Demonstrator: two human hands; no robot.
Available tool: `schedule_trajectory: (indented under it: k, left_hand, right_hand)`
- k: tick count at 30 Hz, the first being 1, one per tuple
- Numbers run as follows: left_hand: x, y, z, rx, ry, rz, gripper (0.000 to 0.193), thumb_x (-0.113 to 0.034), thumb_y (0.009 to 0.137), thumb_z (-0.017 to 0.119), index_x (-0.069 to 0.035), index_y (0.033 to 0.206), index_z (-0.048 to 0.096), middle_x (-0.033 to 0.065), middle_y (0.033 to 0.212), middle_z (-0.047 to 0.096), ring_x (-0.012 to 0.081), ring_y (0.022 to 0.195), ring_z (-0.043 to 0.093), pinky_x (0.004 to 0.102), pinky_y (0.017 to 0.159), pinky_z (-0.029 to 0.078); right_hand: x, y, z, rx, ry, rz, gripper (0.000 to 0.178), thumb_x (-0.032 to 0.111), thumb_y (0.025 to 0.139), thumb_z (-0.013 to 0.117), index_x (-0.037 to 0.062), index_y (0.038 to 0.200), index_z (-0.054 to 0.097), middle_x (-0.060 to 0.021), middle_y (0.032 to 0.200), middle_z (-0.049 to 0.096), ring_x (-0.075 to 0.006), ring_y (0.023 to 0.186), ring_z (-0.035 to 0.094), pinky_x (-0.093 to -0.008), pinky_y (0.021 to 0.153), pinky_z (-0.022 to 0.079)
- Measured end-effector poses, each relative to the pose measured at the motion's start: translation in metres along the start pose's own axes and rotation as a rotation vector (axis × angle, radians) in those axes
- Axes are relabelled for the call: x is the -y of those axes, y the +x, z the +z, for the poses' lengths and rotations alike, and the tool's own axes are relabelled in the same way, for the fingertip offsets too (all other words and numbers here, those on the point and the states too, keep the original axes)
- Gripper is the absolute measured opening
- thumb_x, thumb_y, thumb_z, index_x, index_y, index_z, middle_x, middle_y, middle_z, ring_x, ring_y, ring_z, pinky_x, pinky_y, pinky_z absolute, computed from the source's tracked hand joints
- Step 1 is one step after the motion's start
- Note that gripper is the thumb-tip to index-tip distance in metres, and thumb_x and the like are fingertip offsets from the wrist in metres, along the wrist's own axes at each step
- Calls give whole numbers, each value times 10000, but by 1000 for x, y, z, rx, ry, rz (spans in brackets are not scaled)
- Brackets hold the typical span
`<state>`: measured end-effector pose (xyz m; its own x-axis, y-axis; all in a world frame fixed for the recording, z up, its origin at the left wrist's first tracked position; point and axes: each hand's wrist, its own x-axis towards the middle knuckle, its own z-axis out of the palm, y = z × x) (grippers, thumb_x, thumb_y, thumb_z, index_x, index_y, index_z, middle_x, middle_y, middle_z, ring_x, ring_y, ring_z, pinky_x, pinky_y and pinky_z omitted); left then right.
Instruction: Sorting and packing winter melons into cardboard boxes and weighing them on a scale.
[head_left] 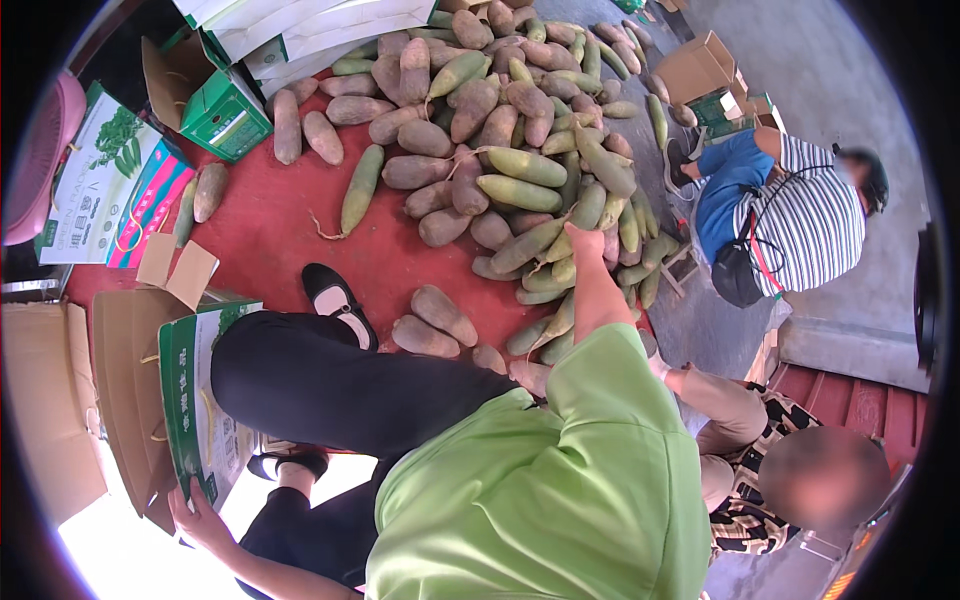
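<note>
Green radishes (525, 168) are lying together with brownish radishes (475, 110) in one large pile on the red floor (270, 220), in front of the person and mostly toward the right. The right hand (585, 242) reaches into this pile, and its fingers are bent close together at the end of a green radish; I cannot tell whether they hold it firmly. The left hand (200, 515) is far from it, with fingers touching the lower edge of an open green-and-white carton (180, 400) (whether it really grips there, I also cannot tell). The brown flaps of this carton stand spread. Near the black shoe (340, 300) two brownish radishes lie side by side, a little apart from the pile, and one long green radish (362, 190) lies at the pile's left, its thin root pointing toward the shoe. Farther left there are a white carton with a vegetable picture (105, 180), a small green carton (228, 115) and a pink basket (48, 165). On the right side, a co-worker in a striped shirt (812, 215) sits beside the pile, and another person in a patterned shirt (750, 525) is nearer.
</note>
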<state>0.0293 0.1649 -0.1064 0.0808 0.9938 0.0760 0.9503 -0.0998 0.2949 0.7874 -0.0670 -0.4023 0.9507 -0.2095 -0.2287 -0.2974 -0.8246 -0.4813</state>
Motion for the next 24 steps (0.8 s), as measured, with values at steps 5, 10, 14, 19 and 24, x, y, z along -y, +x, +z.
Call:
schedule_trajectory:
  k: [5, 10, 14, 19, 24]
  left_hand:
    - [-6, -3, -1, -21, -37, -10, 144, -100, 892, 587, 40, 912, 616, 113, 746, 517, 252, 665, 535, 380, 610, 407]
    - [-15, -7, -10, 3, 28, 7, 141, -82, 861, 591, 12, 963, 614, 151, 812, 552, 315, 752, 571, 410, 656, 432]
    - [-44, -8, -17, -17, 67, -40, 279, -42, 851, 578, -91, 1120, 632, 102, 969, 611, 297, 892, 616, 351, 770, 485]
    - [-63, -4, -17, -117, -36, 29, 251, 7, 774, 634, -45, 1019, 657, 96, 936, 619, 271, 826, 612, 349, 724, 498]
    - [-59, -14, -27, -142, -10, 70, 245, -4, 778, 637, -20, 1022, 657, 107, 923, 622, 278, 826, 618, 359, 767, 498]
  right_hand:
    - [18, -17, -17, 68, -91, 21, 636, 288, 619, 846, -90, 1073, 610, -178, 1048, 648, -278, 935, 634, -383, 804, 507]
    - [15, -36, -7, 322, 174, 152, 494, 249, 647, 829, 50, 1028, 586, -101, 910, 620, -268, 789, 593, -433, 680, 482]
    - [35, -79, -32, 497, 166, 131, 543, 260, 661, 823, 106, 1106, 553, -47, 1050, 581, -232, 986, 532, -442, 732, 475]
    - [102, -158, -30, 696, 22, -229, 403, 195, 701, 790, 64, 1015, 574, -40, 949, 606, -165, 812, 573, -299, 638, 453]
    - [217, -282, -24, 973, 105, -944, 395, 77, 749, 720, 0, 1100, 557, -53, 986, 616, -128, 867, 580, -258, 709, 472]
